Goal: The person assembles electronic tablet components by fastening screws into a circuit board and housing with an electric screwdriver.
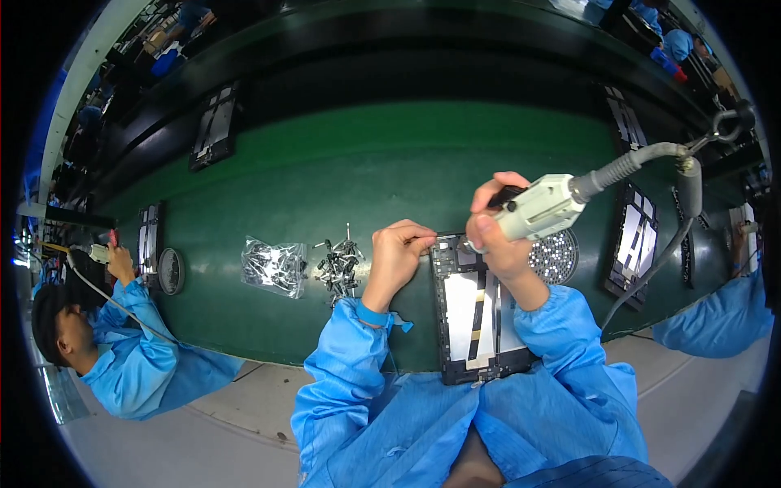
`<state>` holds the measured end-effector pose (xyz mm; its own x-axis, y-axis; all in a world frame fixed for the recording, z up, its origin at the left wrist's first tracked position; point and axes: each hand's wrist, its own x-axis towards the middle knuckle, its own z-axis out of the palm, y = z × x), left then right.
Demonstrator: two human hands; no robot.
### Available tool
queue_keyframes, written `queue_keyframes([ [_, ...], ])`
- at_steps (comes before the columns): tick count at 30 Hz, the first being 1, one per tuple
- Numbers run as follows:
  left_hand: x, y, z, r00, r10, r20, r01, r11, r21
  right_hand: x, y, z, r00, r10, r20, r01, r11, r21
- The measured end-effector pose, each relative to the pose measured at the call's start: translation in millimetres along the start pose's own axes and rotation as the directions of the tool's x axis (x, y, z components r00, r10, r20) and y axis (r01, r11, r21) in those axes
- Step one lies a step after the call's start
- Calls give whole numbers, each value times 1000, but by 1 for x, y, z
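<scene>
An open tablet-like device (461, 302), with a black frame and white panels inside, lies at the table's near edge in front of me. My right hand (506, 248) is wrapped round a pale electric screwdriver (543, 210), held tilted over the device's far end. The screwdriver's tip is hidden by my fingers. At the device's far left corner, my left hand (399, 254) is closed in a pinch. Whatever those fingertips hold is too small to make out. A blue wrist strap (373, 315) circles my left wrist.
Left of my hands lie a pile of small parts (339, 268) and a clear bag (274, 267) of similar parts. A round dish of small bits (555, 256) sits behind my right hand. More devices (632, 241) lie right. A co-worker (130, 350) sits left; the screwdriver's cable (663, 264) hangs right.
</scene>
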<state>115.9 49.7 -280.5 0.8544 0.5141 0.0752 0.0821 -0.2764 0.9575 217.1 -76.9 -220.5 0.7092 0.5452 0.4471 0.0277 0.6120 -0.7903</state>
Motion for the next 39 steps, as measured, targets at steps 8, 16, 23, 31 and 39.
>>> queue_keyframes([
  [8,4,-5,-6,982,-123,145,135,988,-78,0,32,14,1000,-4,25,5,999,-53],
  [16,5,-8,-4,992,-85,88,97,986,-138,0,39,13,999,-16,37,18,998,-65],
  [23,5,-6,-6,992,-86,87,98,986,-137,-1,41,13,999,2,43,2,996,-84],
  [31,6,-4,-6,993,-85,84,96,986,-136,-4,41,15,998,-1,69,10,992,-129],
  [39,6,-6,-6,992,-94,87,106,984,-142,-4,41,18,999,-14,33,19,983,-183],
])
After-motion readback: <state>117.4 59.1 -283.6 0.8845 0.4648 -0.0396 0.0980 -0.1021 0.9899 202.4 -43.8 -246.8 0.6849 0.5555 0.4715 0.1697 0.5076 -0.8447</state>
